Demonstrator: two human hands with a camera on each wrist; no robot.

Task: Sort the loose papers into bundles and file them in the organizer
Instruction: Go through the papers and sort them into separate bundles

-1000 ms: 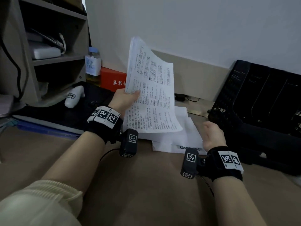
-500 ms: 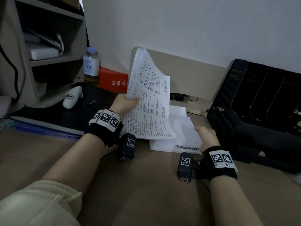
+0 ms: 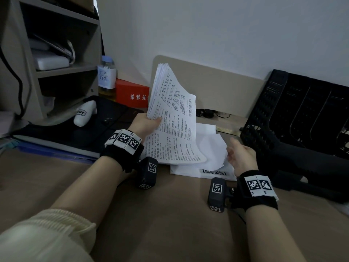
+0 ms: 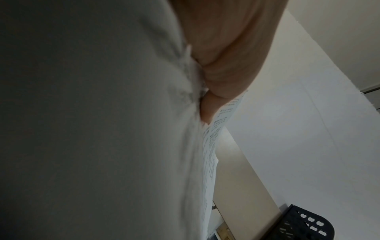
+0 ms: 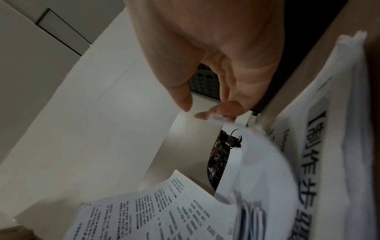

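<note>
My left hand [image 3: 149, 121] grips a thick bundle of printed papers [image 3: 173, 118] by its left edge and holds it tilted upright over the desk; in the left wrist view the bundle [image 4: 102, 129] fills the left side beside my palm. My right hand [image 3: 233, 155] is at the right edge of the loose pile [image 3: 207, 172] lying on the desk. In the right wrist view its thumb and fingertips [image 5: 205, 114] pinch the edge of a white sheet [image 5: 261, 162] that curls up off the pile. The black mesh organizer [image 3: 302, 120] stands just right of that hand.
A red box [image 3: 132, 93], a bottle [image 3: 106, 76] and a white device [image 3: 85, 114] on a dark mat sit at the back left under a grey shelf unit [image 3: 62, 70]. Cables [image 3: 205, 112] lie behind the pile. The brown desk [image 3: 160, 214] stretches toward me.
The left hand has lowered the bundle a little and tilted it edge-on. The right hand has moved left to the pile and lifted a sheet's edge.
</note>
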